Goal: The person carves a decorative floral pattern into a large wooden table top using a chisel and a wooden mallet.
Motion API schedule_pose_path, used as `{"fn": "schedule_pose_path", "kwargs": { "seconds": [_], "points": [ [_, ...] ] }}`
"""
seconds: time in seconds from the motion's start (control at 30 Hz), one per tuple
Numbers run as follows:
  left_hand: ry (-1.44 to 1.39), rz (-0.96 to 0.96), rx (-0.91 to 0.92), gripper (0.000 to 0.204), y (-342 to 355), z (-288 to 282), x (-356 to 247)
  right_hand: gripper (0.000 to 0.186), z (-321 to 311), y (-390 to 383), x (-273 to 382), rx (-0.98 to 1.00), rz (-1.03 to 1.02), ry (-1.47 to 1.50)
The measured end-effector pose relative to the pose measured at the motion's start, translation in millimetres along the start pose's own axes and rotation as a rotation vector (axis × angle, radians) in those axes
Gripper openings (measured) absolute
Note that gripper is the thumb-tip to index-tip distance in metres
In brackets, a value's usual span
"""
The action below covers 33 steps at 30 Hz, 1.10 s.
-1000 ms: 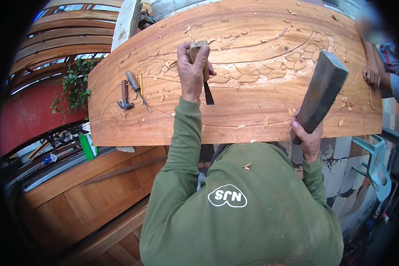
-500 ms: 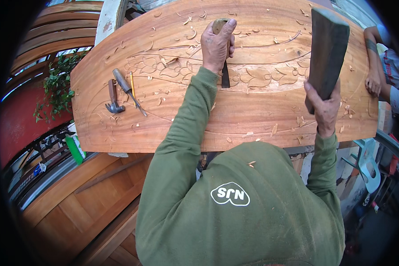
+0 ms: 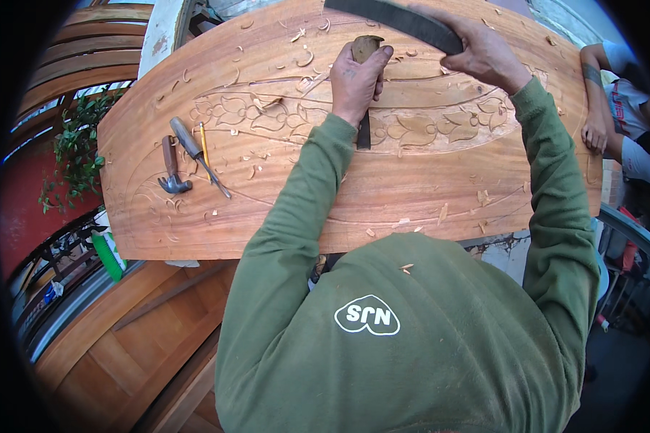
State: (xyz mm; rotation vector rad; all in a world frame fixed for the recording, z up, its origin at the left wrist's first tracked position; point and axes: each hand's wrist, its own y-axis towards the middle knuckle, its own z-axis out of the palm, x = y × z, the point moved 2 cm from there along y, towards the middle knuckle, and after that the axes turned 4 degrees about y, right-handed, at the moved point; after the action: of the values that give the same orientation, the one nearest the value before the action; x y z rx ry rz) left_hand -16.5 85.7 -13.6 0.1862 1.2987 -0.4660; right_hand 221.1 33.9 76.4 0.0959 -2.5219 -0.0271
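Note:
My left hand [image 3: 357, 85] is closed round a chisel [image 3: 365, 133], its wooden butt showing above my thumb and its dark blade pointing down onto the panel. Beneath it lies a large wooden panel [image 3: 404, 191] with a carved band of leaves and flowers [image 3: 412, 130]. My right hand [image 3: 486, 50] grips the near end of a dark, heavy wooden mallet block [image 3: 393, 23], raised above the panel. The block's far end reaches up and left, past the chisel's top, and leaves the picture. Part of my right hand's fingers is hidden by the block.
A claw hammer [image 3: 170, 169], a second chisel [image 3: 195, 148] and a yellow pencil [image 3: 205, 148] lie on the panel's left. Wood shavings [image 3: 267, 102] are scattered about. Another person's hand [image 3: 594, 136] rests at the right edge. A leafy plant [image 3: 76, 151] stands beyond the left edge.
My right hand has swung the mallet block up and to the left, from upright at the right to slanting near the chisel. My left hand keeps its hold, almost unmoved.

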Motion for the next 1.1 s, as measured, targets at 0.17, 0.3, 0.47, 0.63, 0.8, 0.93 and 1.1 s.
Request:
{"fn": "schedule_pose_path", "kwargs": {
  "seconds": [0.17,0.3,0.47,0.63,0.8,0.93,1.1],
  "points": [
    [0.05,-0.025,-0.018,0.028,-2,-1,-1,0.091,17,13,7,-0.065,0.321,0.18],
    [0.056,-0.036,-0.014,0.029,-6,1,1,0.094,5,9,3,0.14,-0.088,0.086],
    [0.113,-0.012,-0.045,0.03,-14,1,-9,0.09,16,0,24,0.005,0.158,0.106],
    [-0.025,0.208,-0.14,0.031,-20,-10,-33,0.087,5,-29,9,-0.084,-0.026,0.202],
    [-0.057,0.088,-0.116,0.032,-10,-1,-11,0.084,-7,-21,35,-0.121,0.111,0.349],
    [-0.02,0.081,-0.103,0.032,-9,6,-12,0.087,-15,-12,26,-0.375,0.039,0.442],
    [0.004,0.08,-0.051,0.031,-8,11,-8,0.088,-3,-4,26,-0.012,0.139,0.212]
  ]
}}
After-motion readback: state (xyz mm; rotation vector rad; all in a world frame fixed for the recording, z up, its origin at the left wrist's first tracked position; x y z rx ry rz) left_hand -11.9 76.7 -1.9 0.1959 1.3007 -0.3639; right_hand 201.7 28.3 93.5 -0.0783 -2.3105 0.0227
